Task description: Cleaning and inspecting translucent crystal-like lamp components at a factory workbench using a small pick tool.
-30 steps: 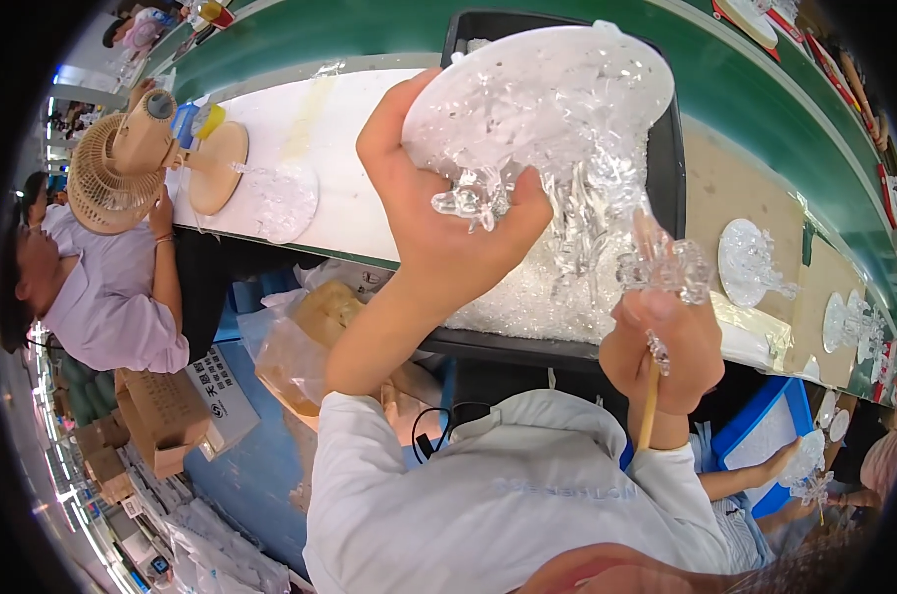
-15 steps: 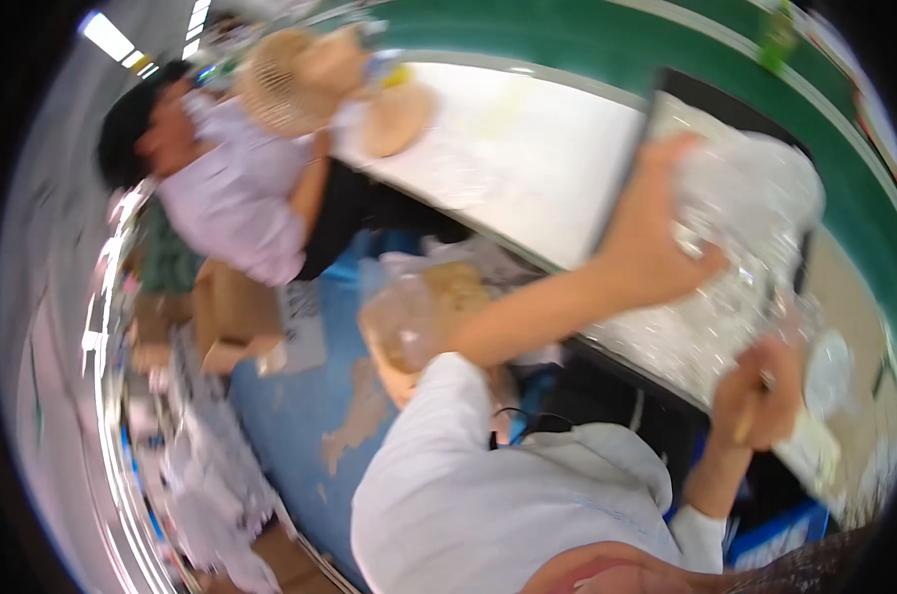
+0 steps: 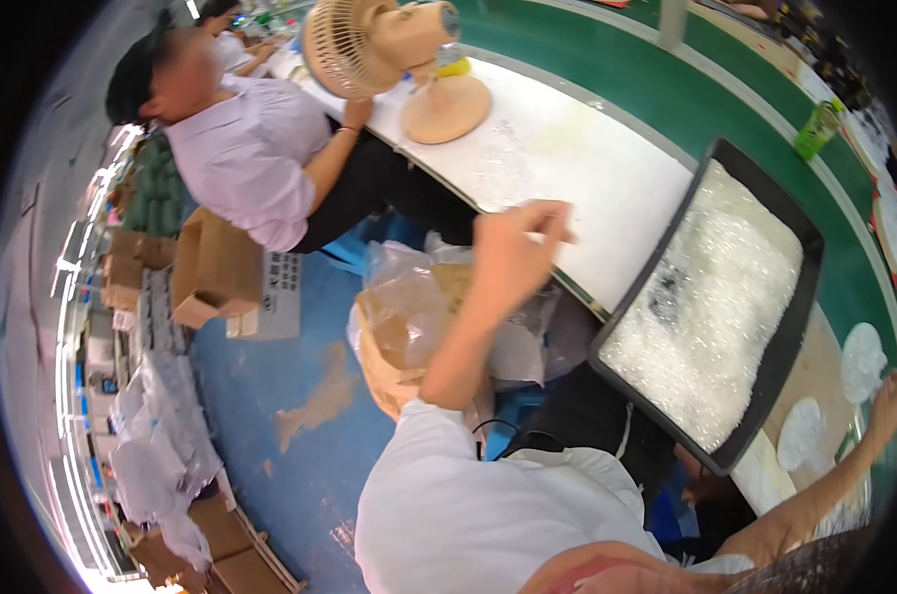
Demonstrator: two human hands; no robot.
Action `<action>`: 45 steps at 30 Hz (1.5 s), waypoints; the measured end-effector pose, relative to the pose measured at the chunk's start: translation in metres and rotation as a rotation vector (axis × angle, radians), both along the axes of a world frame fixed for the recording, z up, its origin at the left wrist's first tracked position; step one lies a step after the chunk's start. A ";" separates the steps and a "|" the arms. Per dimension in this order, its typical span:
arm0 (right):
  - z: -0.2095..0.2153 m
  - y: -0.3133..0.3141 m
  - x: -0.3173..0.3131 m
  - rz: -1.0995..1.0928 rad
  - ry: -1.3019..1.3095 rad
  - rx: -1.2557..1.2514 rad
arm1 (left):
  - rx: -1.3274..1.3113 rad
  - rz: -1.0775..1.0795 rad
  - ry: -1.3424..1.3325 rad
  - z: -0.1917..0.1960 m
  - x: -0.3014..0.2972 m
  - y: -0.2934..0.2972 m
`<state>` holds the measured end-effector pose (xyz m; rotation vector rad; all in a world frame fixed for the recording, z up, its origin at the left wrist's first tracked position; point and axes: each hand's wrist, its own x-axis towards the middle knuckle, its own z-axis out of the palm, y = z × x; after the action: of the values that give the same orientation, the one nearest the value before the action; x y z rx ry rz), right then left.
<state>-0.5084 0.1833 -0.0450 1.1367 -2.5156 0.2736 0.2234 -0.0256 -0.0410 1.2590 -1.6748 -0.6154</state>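
Observation:
My left hand is raised above the near edge of the white table, left of the tray. Its fingers are loosely bent, with a gap between thumb and forefinger, and nothing shows in it. Heaped in the black tray are tiny clear, glittering pieces, with a greyish hollow toward the left. My right hand reaches to the far right, beside a round clear plastic piece; its fingers are partly lost at the rim. Another round, whitish plastic piece lies closer to the tray. Some clear plastic lies on the table.
A beige fan stands on the white table; a person in a pale shirt sits at its left. An open bag with clear lining stands below my left arm. Cardboard boxes sit on the floor. A green bottle stands beyond the tray.
My left hand has moved left off the tray and no longer holds the clear, rounded plastic thing. My right hand has gone from the tray's near right corner out to the right edge.

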 end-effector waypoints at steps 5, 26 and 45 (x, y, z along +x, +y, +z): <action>-0.052 -0.013 -0.051 -0.162 -0.346 -0.060 | -0.136 0.325 -0.113 -0.025 0.048 -0.058; 0.101 -0.087 0.413 0.934 -0.678 -0.381 | -0.403 -0.548 -0.142 0.090 -0.118 -0.018; 0.018 -0.077 0.421 0.718 -0.879 -1.136 | 0.494 -0.827 0.712 0.036 -0.150 0.030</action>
<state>-0.0878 0.1058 -0.0266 1.4140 -1.6631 2.3975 0.0735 0.0048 -0.0047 0.4592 -1.3926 -1.8175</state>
